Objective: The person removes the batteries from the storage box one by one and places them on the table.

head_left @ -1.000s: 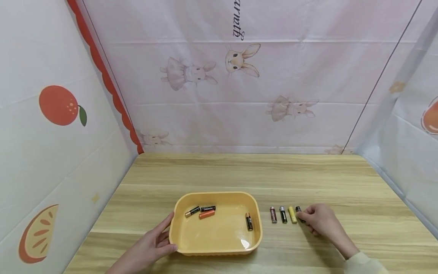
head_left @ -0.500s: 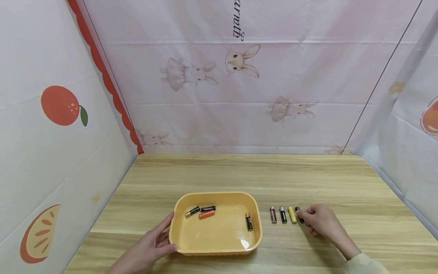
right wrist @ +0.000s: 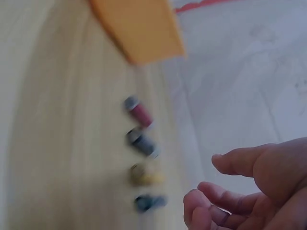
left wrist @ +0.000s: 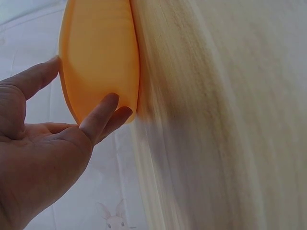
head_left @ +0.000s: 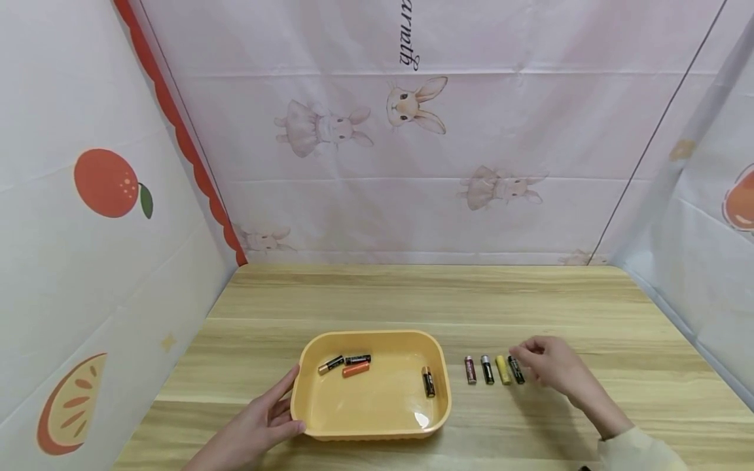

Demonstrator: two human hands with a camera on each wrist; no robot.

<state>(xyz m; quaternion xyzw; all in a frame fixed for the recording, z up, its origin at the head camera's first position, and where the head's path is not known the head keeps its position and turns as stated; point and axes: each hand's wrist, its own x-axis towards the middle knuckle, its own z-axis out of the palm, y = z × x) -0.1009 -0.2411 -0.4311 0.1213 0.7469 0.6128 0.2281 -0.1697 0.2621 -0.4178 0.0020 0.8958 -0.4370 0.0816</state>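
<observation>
Four batteries [head_left: 503, 370] lined up beside the tub [head_left: 377, 409], four more [head_left: 356, 370] inside. Right hand [head_left: 554, 364] is empty by the end one [head_left: 517, 371], thumb and fingers apart; left hand [head_left: 264, 413] is spread against the tub. I'd lift straight up, no nudging.

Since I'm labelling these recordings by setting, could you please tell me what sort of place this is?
Probably a makeshift tabletop booth: a pale wood-grained table stands against a pinkish rabbit-printed sheet, with a white fruit-printed sheet along its left side. The wider room is out of view.
</observation>
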